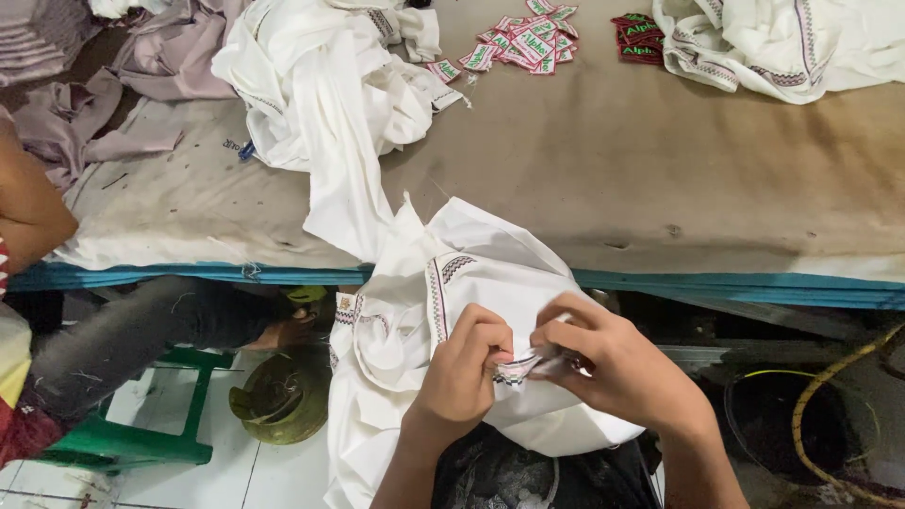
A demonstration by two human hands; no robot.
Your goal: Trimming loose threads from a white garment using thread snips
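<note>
Well beyond the fingertips, a long worktable padded in stained beige cloth with a blue edge (660, 170). Heaped on it up and left of the fingers, one large crumpled white garment with dark embroidered trim (325, 104); a second like it (782, 42) far up and right. Draped off the table edge and bunched directly under both hands, a third white garment with zigzag-stitched trim (443, 311). Straight above the fingers at the table's far side, a loose pile of small rectangular woven labels, white with red and green (528, 42), too overlapped to count; just right of it, a smaller stack of red labels (641, 40). Left hand (462, 372) and right hand (613, 363) thumb-to-thumb, fingers pinched together on a small pale label strip (523, 366) held against the garment's trim.
</note>
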